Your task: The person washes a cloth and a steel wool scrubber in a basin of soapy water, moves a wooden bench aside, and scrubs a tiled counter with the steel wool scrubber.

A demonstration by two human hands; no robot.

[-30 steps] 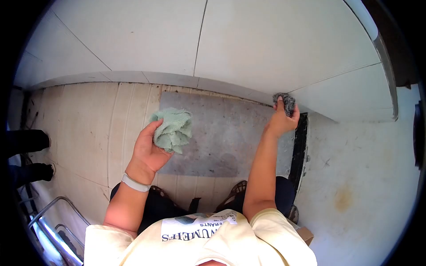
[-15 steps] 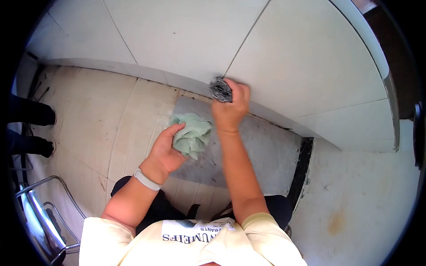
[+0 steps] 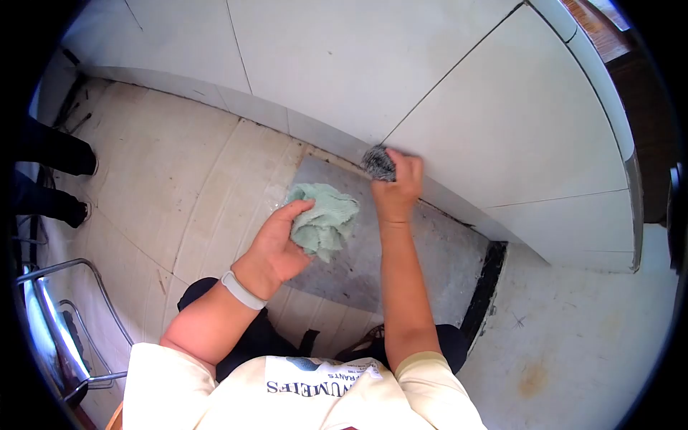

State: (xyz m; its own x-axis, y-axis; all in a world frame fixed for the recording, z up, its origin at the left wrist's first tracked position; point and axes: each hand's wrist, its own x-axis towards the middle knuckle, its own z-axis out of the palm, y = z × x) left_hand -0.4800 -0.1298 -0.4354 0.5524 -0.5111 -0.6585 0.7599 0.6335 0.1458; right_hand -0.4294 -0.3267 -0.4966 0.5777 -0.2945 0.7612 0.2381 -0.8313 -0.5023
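Observation:
A crumpled light green cloth [image 3: 325, 221] is held in my left hand [image 3: 282, 244], the thumb lying over its edge and the palm turned up. My right hand [image 3: 401, 185] grips a dark grey scouring pad [image 3: 378, 163] against the lower part of the white tiled wall [image 3: 358, 64], near the bottom end of a joint between tiles. Beneath both hands lies a grey sheet [image 3: 358, 276] on the beige floor [image 3: 165, 186].
At the left edge stand a person's dark-clad legs [image 3: 61, 150]. A metal-framed chair [image 3: 93, 276] is at the lower left. A black strip [image 3: 484, 290] borders the grey sheet, with a stained pale surface [image 3: 566, 330] right of it.
My right hand has moved left along the wall base with the pad, then slightly down in view. My left hand still holds the cloth, now nearer the right hand. The view has turned.

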